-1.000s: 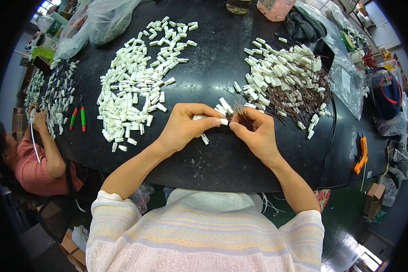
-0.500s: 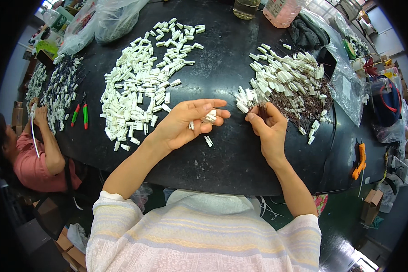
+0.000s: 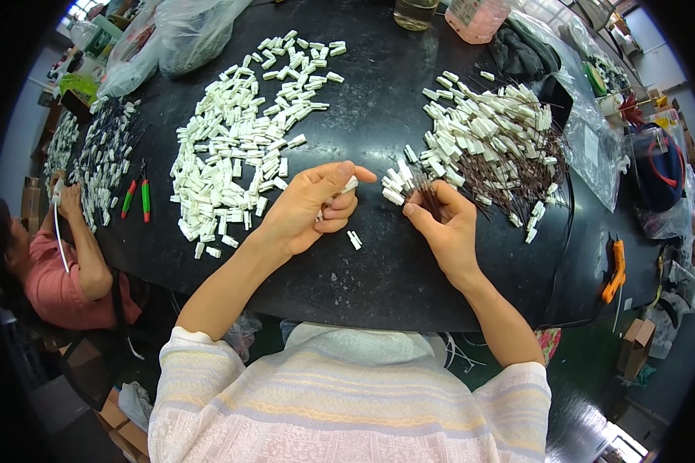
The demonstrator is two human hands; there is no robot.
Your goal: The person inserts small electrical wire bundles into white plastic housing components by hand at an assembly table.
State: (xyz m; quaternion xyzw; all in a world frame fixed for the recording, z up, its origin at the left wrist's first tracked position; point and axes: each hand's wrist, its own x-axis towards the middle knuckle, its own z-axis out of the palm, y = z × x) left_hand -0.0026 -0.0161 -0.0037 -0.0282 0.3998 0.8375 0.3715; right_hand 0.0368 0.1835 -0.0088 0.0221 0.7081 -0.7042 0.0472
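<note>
Wearer's top: a pale striped top (image 3: 347,401) fills the lower edge, with bare forearms reaching forward from its sleeves.
Black table: a dark, glossy table (image 3: 363,297) spreads out beyond the top, under both hands.
Loose connector: one small white connector (image 3: 354,240) lies on the table, in front of the gap between the hands.
Left hand: the left hand (image 3: 305,207) has its fingers curled round a few white connectors (image 3: 350,184), partly hidden in its grasp; the index finger points out toward the right hand.
Right hand: the right hand (image 3: 449,225) pinches a bundle of thin brown wires (image 3: 431,202) between thumb and fingers; a cluster of wired connectors (image 3: 396,185) fans out at its left. The two hands are apart.
Orange tool: an orange-handled tool (image 3: 615,274) lies near the table's right edge.
Snips: a tool with red-and-green handles (image 3: 146,202) rests to the left.
Left pile: a broad spread of white connectors (image 3: 228,154) lies beyond the left hand.
Right pile: a heap of connectors with brown wires (image 3: 486,131) lies beyond the right hand.
Co-worker: at far left, a person in a pink top (image 3: 69,282) sits by more wired pieces (image 3: 104,166).
Far edge: a clear plastic bag (image 3: 197,38), a jar of liquid (image 3: 415,14) and a pink container (image 3: 477,19).
</note>
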